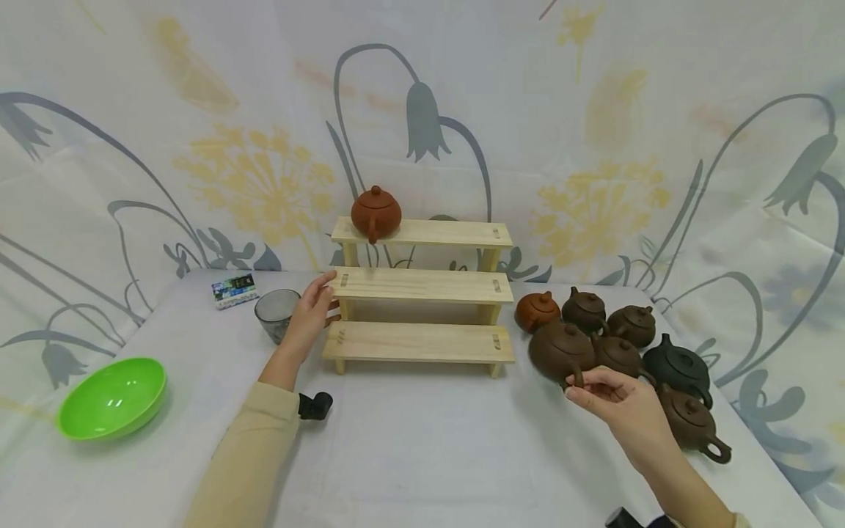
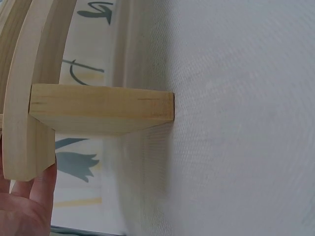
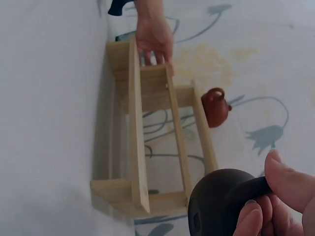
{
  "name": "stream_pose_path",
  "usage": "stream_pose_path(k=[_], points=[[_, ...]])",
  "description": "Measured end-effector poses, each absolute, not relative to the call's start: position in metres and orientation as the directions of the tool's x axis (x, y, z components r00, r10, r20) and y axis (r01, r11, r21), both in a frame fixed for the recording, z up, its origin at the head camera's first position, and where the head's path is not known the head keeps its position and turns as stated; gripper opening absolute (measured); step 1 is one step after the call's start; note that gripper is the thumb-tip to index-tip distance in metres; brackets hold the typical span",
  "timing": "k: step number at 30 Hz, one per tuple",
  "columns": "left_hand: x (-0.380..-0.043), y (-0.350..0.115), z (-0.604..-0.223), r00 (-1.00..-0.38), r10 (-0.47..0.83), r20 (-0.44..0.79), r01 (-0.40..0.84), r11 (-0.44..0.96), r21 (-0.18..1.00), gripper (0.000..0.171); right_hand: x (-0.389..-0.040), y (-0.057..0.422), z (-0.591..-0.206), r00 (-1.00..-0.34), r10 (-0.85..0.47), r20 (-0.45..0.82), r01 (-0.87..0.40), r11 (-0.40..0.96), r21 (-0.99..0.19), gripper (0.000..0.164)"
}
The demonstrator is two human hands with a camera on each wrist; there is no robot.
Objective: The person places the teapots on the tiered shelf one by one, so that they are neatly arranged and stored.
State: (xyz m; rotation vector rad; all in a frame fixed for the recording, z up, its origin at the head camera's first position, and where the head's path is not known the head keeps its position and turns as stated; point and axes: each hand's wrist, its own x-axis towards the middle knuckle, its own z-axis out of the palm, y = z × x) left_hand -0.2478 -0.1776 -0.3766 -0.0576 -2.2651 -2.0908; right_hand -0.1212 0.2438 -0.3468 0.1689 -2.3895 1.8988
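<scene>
A three-tier wooden display stand (image 1: 422, 286) stands in the middle of the table. At the left end of its middle tier, my left hand (image 1: 309, 315) grips the board; the left wrist view shows fingers (image 2: 44, 184) behind its edge. My right hand (image 1: 623, 407) pinches the handle of a dark brown teapot (image 1: 561, 350), which is held up above the white cloth. That teapot looms large and dark in the right wrist view (image 3: 221, 201). On the left end of the top tier sits a reddish-brown teapot (image 1: 376, 213).
Several other teapots crowd the right side, among them an orange-brown one (image 1: 538, 312) and a blackish one (image 1: 676, 367). Left of the stand are a grey translucent cup (image 1: 273, 312), a small colourful card box (image 1: 234, 291) and a green bowl (image 1: 112, 400). A patterned curtain hangs behind.
</scene>
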Motion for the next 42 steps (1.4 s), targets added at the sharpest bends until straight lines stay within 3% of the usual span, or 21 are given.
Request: stream_pose_path(k=[17,30,42], points=[[-0.246,-0.180,-0.377,-0.998,-0.019,0.064,0.062,0.082,0.995,0.044,-0.174,0.174,-0.329,-0.979,-0.074,0.189,-0.203,0.307,-0.930,0.026],[-0.247,-0.179,-0.377,-0.998,-0.022,0.055,0.053,0.087,0.995,0.044,-0.224,0.123,-0.296,-0.964,-0.105,0.245,-0.264,0.244,-0.933,0.026],[-0.247,-0.178,-0.376,-0.997,-0.017,0.071,0.069,0.088,0.994,0.044,-0.266,0.088,-0.277,-0.960,-0.090,0.264,-0.279,0.280,-0.919,0.025]])
